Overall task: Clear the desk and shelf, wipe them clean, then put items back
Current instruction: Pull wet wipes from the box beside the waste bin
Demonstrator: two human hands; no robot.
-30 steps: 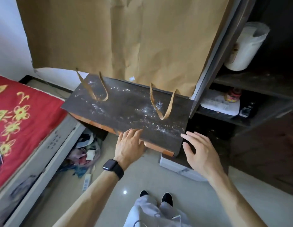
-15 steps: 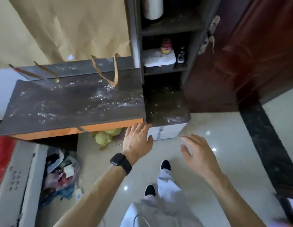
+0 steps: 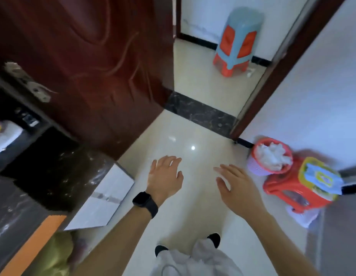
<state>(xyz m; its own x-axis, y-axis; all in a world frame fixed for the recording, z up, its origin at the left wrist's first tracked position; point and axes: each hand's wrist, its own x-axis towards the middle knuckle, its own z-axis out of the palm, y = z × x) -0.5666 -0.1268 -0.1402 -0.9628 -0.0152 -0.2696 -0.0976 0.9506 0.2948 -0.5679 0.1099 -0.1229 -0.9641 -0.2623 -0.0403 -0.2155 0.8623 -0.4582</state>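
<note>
1. View has swung right since half a second ago: the desk (image 3: 15, 200) used to fill the left-centre, now it's shoved into the bottom-left corner, and an open doorway sits up top instead.
2. Left hand (image 3: 165, 176) has come off the desk edge — it now hangs over bare floor (image 3: 185, 206), palm down, fingers loosely spread, holding nothing. Black watch (image 3: 145, 202) on that wrist.
3. Right hand (image 3: 236, 188) is beside it, well apart, also palm down with fingers spread and empty.
4. Desk top is dark and streaked with white dust, orange edge showing at the corner. The shelf (image 3: 17, 124) is at the left edge, a white thing and some small bits on it, too blurred to name.
5. White box (image 3: 105, 198) sits on the floor just beside the desk corner; something yellow-green (image 3: 53, 253) lies under the desk.
6. Dark red door (image 3: 89, 62) stands open at upper left, handle (image 3: 27, 84) near the shelf.
7. Through the doorway — a blue and red stool (image 3: 238, 40) against the far wall.
8. On the right by the wall: a red-rimmed basket (image 3: 258, 168) full of white wads, touching a low red stool (image 3: 292, 188) with a colourful top.
9. Bottom centre: grey trousers and black shoes (image 3: 213, 239) on the tiles.
</note>
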